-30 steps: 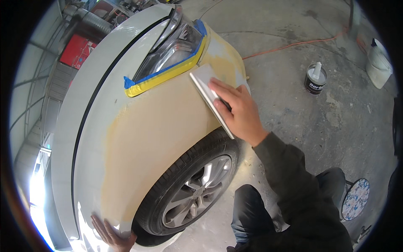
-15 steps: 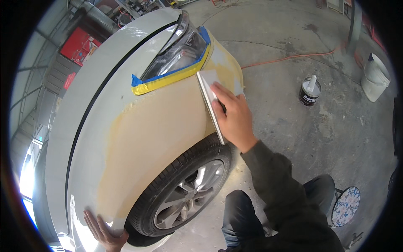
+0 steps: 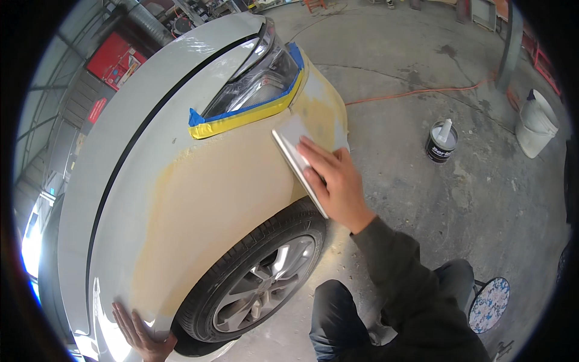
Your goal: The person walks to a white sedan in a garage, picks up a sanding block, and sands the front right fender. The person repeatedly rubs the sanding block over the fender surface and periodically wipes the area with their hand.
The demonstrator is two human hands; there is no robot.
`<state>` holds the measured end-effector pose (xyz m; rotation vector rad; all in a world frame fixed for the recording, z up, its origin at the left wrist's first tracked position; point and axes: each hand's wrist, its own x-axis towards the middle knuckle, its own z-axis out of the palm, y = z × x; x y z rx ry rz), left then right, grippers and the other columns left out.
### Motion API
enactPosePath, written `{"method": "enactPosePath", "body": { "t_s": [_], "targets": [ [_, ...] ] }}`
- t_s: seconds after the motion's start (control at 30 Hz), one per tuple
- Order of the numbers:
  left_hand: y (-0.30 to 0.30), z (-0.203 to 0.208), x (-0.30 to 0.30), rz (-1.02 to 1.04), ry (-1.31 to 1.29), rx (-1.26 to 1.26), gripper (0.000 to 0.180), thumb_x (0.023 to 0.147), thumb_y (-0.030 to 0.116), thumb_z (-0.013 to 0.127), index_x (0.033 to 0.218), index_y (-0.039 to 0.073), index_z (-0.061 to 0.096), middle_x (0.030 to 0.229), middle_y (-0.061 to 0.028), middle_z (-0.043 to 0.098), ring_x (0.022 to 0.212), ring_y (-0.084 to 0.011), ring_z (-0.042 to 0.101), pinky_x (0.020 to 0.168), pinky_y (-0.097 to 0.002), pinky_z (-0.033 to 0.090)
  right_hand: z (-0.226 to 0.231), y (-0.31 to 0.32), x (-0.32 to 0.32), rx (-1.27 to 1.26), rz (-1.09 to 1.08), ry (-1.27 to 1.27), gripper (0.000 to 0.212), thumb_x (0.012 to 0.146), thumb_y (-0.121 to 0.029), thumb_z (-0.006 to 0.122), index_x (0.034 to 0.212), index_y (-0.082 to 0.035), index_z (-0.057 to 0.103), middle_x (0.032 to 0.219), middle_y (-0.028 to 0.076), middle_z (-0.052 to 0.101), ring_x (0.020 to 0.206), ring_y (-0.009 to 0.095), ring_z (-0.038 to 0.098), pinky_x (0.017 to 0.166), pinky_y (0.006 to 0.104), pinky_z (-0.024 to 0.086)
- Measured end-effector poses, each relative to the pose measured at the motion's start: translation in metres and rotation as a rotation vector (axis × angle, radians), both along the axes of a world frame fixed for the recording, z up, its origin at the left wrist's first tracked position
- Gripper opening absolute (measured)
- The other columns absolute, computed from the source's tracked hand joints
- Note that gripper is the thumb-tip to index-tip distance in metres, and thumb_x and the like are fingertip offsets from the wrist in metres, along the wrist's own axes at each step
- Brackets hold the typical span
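Observation:
My right hand [image 3: 335, 184] is closed around a long white sanding block [image 3: 291, 140], held flat against the car's front fender between the headlight [image 3: 256, 87] and the wheel arch. Tan filler with yellowish edges covers much of the fender [image 3: 211, 172]. Blue and yellow masking tape [image 3: 247, 119] runs along the headlight's lower edge. Lower left, my left hand [image 3: 140, 335] lies on the pale panel behind the wheel, fingers stretched out. The front wheel [image 3: 265, 283], with its grey alloy rim, sits below the filled area.
On the concrete floor to the right stands an open can [image 3: 442, 143] with a white spreader in it. Farther right is a white bucket [image 3: 535, 127]. An orange hose [image 3: 416, 92] crosses the floor. A round speckled seat [image 3: 489, 305] is beside my leg, and a red cabinet [image 3: 114, 60] stands far left.
My right hand and the sanding block have slid slightly down and back along the fender, toward the wheel arch. My left hand stays on the panel; the whole view has shifted a little.

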<state>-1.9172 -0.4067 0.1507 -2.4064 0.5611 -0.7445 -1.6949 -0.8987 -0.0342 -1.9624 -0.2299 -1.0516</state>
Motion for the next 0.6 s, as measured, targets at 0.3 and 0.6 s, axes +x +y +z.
{"method": "enactPosePath", "body": {
  "t_s": [0.3,0.6],
  "targets": [
    [0.003,-0.001,0.0,0.017,0.0,0.036,0.104,0.085,0.051,0.068,0.17,0.007,0.027,0.169,-0.0384,0.03,0.155,-0.0596,0.033,0.124,-0.0721,0.03,0.008,-0.026,0.01,-0.022,0.127,0.053,0.041,0.101,-0.014,0.068,0.142,-0.013,0.07,0.149,0.004,0.068,0.089,0.029,0.058,0.085,0.0356,0.051],
    [0.004,0.001,-0.004,0.03,0.007,0.043,0.103,0.085,0.049,0.068,0.17,0.006,0.027,0.168,-0.0391,0.032,0.154,-0.0609,0.034,0.123,-0.0727,0.03,0.012,-0.027,0.009,-0.065,0.112,0.092,0.041,0.101,-0.015,0.069,0.142,-0.013,0.07,0.15,0.002,0.068,0.09,0.029,0.059,0.088,0.037,0.053]
  ]
}}
